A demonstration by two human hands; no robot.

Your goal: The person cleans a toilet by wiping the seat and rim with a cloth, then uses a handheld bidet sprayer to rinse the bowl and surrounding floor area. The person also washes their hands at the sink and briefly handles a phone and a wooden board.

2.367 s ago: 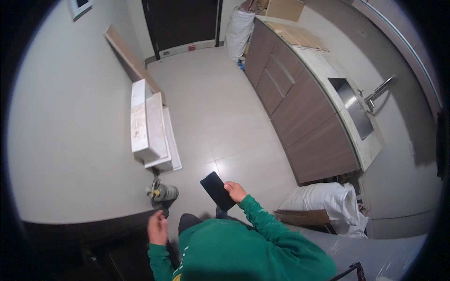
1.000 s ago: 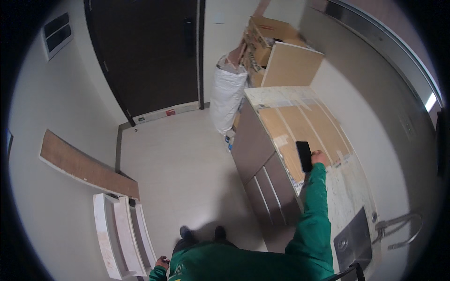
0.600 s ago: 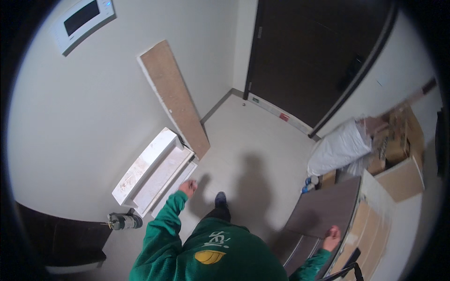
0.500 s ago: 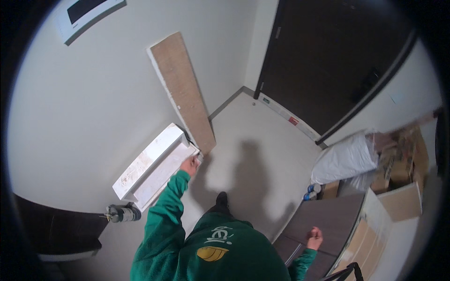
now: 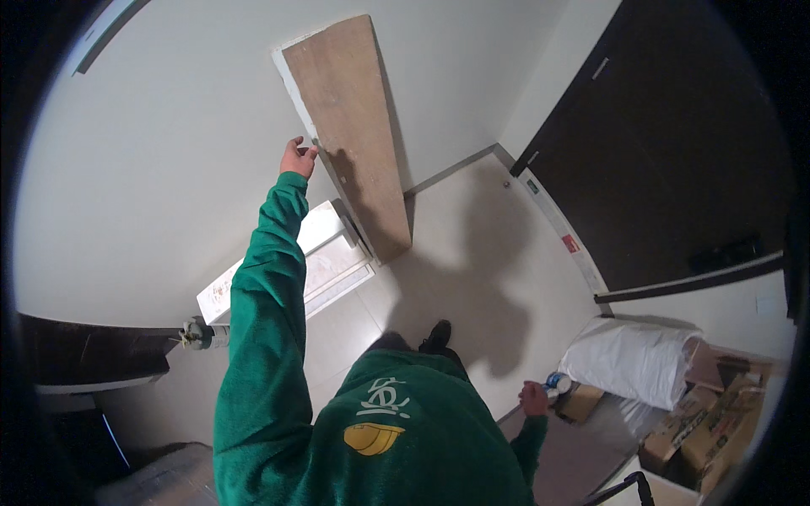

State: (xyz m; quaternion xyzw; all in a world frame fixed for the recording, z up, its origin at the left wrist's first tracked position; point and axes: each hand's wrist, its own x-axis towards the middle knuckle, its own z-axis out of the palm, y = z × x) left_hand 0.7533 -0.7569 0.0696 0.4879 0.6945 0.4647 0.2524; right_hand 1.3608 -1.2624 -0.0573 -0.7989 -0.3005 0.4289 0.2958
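Note:
My left hand (image 5: 299, 158) is raised beside the left edge of a long wooden board (image 5: 364, 126) that leans against the wall. Its fingers are apart and bent, with nothing seen between them; whether the fingertips touch the edge I cannot tell. The board has a bare brown face and a white edge, and its lower end stands on the floor. A white shallow box-shaped unit (image 5: 327, 226) lies by the wall, partly hidden behind my left sleeve. Low on the right, my right hand (image 5: 533, 399) hangs with its fingers curled in and nothing visible in them, near some blue-and-white cans (image 5: 555, 384).
A stuffed white bag (image 5: 629, 358) and several cardboard boxes (image 5: 709, 430) lie at the right. A dark door (image 5: 654, 152) stands at the far right. A grey cylinder (image 5: 196, 334) sits by the unit's near end, next to dark furniture (image 5: 93, 354).
My left hand has gone from the white unit's end up to the board's left edge. The view has shifted, and my right hand now appears farther left and higher.

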